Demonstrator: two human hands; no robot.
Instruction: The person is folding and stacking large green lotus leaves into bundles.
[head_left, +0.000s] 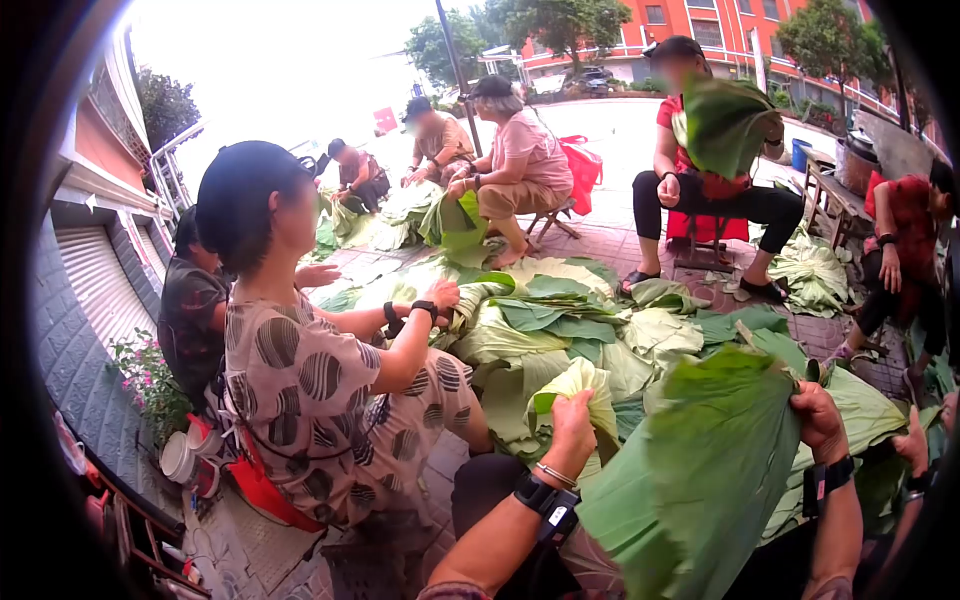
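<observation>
My left hand (572,430), with a bracelet and a dark wrist device, is closed round the lower edge of a pale, folded lotus leaf (582,385). On the right, my right hand (820,420) grips the upper edge of a large green lotus leaf (700,465), which hangs down in front of my lap and blurs a little. Beyond both hands spreads a wide heap of lotus leaves (530,340), darker green ones lying among pale undersides.
Close on my left sits a person in a patterned dress (310,390), hands at the heap. Across from me, a seated person (690,170) holds up a leaf. Several others sit farther back. At the right edge are a neighbour's hand (910,442) and a wooden bench (840,190).
</observation>
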